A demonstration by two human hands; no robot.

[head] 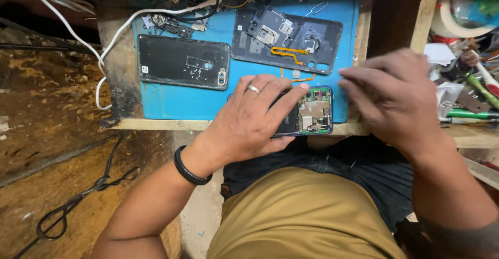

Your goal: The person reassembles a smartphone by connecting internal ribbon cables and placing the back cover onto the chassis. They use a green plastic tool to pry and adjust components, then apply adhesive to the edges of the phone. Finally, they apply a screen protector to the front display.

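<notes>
Left hand [254, 118] palm down, fingers spread forward, right hand [395, 100] hovering, fingers curled leftward, both forearms bare
</notes>
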